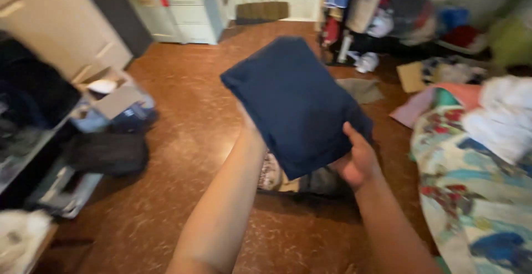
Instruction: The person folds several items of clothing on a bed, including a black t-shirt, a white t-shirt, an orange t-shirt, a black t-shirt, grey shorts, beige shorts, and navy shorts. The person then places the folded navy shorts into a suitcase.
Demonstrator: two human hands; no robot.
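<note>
A folded dark blue cloth (293, 102) is held flat in front of me, above the floor. My left hand (249, 125) is under it, almost wholly hidden; only the wrist and forearm show at its near left edge. My right hand (357, 160) grips the cloth's near right corner, thumb on top. Below the cloth a patterned item and a dark one lie on the floor (288, 181), partly hidden.
A brown speckled floor (183, 141) runs to pale cabinet doors (188, 8). Dark bags and an open box (108, 94) sit at the left. A flowered bedspread (471, 185) with white cloth is at the right. Piled clothes (410, 13) line the back right.
</note>
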